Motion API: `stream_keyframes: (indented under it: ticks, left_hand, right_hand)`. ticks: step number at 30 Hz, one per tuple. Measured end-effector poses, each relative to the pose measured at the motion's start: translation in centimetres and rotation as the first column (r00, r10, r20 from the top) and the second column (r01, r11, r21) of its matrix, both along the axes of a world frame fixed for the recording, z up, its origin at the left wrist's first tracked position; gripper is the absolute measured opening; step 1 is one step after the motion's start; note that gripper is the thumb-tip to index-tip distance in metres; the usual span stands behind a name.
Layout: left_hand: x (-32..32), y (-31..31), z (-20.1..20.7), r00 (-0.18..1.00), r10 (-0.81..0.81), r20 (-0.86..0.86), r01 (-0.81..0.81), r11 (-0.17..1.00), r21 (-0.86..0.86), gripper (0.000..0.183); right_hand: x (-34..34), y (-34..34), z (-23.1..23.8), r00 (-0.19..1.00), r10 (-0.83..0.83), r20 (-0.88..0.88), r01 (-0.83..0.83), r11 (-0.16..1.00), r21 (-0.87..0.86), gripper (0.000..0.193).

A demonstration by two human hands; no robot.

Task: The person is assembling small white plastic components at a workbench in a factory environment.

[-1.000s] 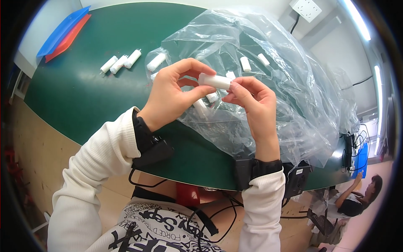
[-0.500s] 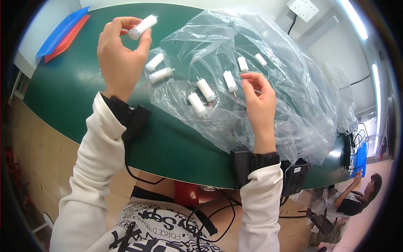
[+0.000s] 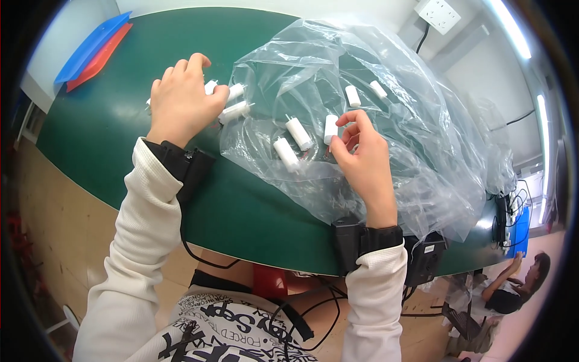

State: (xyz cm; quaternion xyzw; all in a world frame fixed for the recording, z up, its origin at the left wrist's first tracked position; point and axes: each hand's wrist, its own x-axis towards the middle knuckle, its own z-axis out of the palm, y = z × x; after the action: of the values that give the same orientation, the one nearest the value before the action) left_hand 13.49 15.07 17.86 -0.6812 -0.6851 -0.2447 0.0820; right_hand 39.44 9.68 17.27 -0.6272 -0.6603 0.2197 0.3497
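Observation:
My left hand (image 3: 184,102) is low over the green table (image 3: 160,45), its fingers curled around a white cylinder (image 3: 211,86), most of which the hand hides. Just right of it, two white cylinders (image 3: 235,111) with thin pins rest at the edge of a clear plastic bag (image 3: 274,57). On the bag, my right hand (image 3: 362,154) pinches another white cylinder (image 3: 331,128) between thumb and fingers, a thin reddish wire at its lower end. To its left lie two more cylinders (image 3: 297,134), and two shorter-looking ones (image 3: 353,96) lie beyond it.
A blue tray (image 3: 90,48) and a red tray (image 3: 99,58) lean at the far left. The bag spreads over the table's right half. A white wall socket (image 3: 439,15) is at the back. Black boxes and cables hang by the near edge. Another person (image 3: 506,289) sits at the right.
My left hand has come down toward the table with its cylinder and turned its back up. My right hand has moved left and closed on a cylinder, which has shifted slightly toward me.

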Motion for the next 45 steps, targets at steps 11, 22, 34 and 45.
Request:
stream_keyframes:
  ticks: [11, 22, 34, 45]
  left_hand:
    - [4.1, -3.0, 2.0, 0.624, -0.722, 0.299, 0.505, 0.664, 0.551, 0.025]
    - [6.1, -4.0, 0.2, 0.209, -0.755, 0.622, 0.799, 0.499, 0.336, 0.038]
    - [6.7, -4.2, 0.1, 0.180, -0.645, 0.742, 0.764, 0.567, 0.308, 0.031]
    - [6.5, -4.0, -0.2, 0.301, -0.732, 0.611, 0.791, 0.549, 0.268, 0.026]
  right_hand:
    - [-0.1, -0.2, 1.2, 0.934, 0.136, -0.329, -0.200, 0.965, -0.168, 0.027]
    - [-1.1, -1.5, 2.0, 0.517, 0.148, -0.843, -0.471, 0.871, -0.136, 0.032]
    - [-1.7, -1.1, 0.9, 0.527, 0.190, -0.829, -0.443, 0.893, -0.077, 0.034]
    - [-1.7, -1.2, 0.7, 0.476, 0.164, -0.864, -0.520, 0.845, -0.126, 0.041]
